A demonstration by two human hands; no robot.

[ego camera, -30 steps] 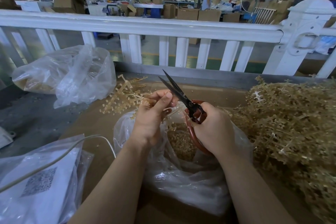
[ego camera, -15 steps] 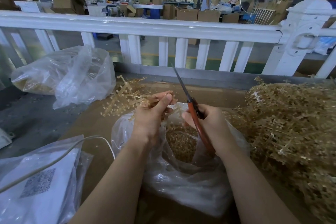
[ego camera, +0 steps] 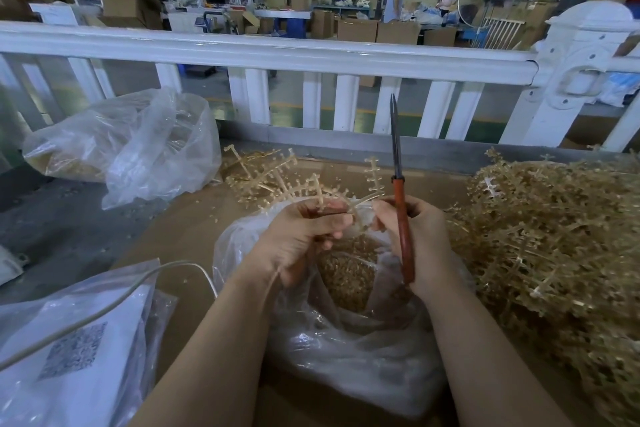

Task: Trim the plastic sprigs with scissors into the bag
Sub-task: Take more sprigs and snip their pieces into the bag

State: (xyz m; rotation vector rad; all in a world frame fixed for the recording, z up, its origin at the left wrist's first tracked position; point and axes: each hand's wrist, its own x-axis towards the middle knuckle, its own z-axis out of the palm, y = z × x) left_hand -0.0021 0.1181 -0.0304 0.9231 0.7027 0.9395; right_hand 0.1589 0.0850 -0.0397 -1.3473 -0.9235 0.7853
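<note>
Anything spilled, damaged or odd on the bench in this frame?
Small tan offcuts lie scattered on the bench left of the open bag, outside it. Otherwise nothing stands out: right hand holds closed scissors, left hand a sprig.

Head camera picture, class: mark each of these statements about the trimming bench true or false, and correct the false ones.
1. The scissors are in the right hand. True.
2. The scissor blades are spread wide open. False: they lie closed together, pointing up and away from the person.
3. The left hand holds a plastic sprig above the open clear bag. True.
4. The big pile of untrimmed sprigs lies to the left of the bag. False: it lies to the right.
5. The open bag holds no trimmings. False: small tan pieces are inside it.
</note>
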